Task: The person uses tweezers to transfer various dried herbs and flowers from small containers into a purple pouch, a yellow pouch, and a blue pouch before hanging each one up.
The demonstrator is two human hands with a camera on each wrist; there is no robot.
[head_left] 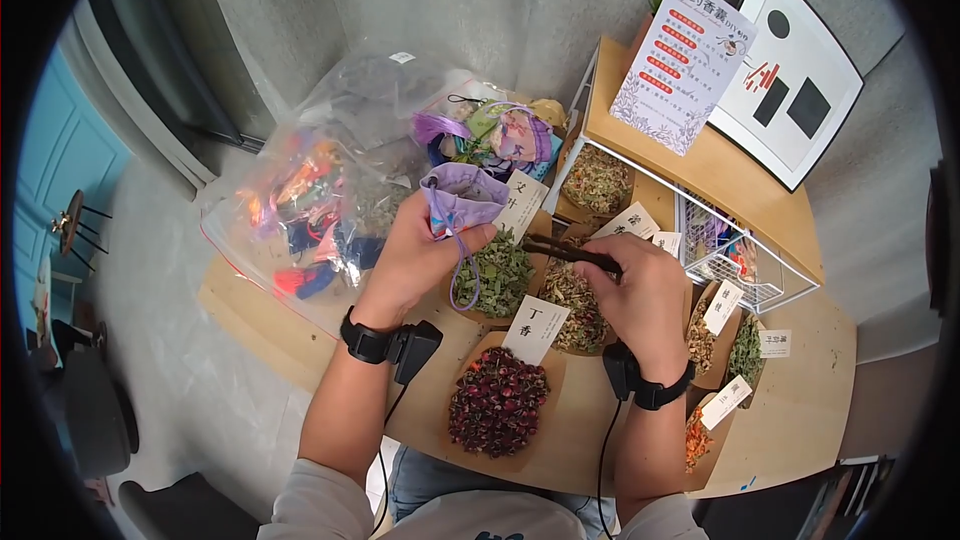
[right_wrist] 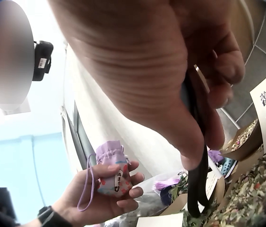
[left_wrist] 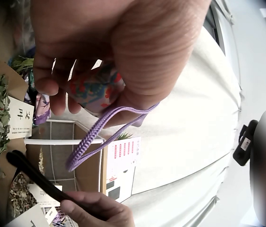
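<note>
My left hand [head_left: 415, 250] grips a small purple drawstring pouch [head_left: 465, 195], its mouth gathered but open at the top. A purple cord loop [left_wrist: 90, 137] dangles from the pouch. Red and blue flower patterns show on its body in the left wrist view. In my right hand [head_left: 640, 290] I pinch dark tongs [head_left: 575, 253], their tips pointing left over the trays. Beneath the tips lie a tray of dried green leaves [head_left: 500, 275] and a tray of mixed dried herbs [head_left: 575, 310]. Nothing shows between the tong tips.
Nearest me stands a tray of dried dark-red rosebuds [head_left: 498, 400]. Small herb trays with name cards [head_left: 725, 307] sit at the right. Clear bags with tassels [head_left: 320, 210] lie at the left, more pouches [head_left: 520, 135] behind. A wooden shelf [head_left: 700, 160] carries a printed sign [head_left: 683, 60].
</note>
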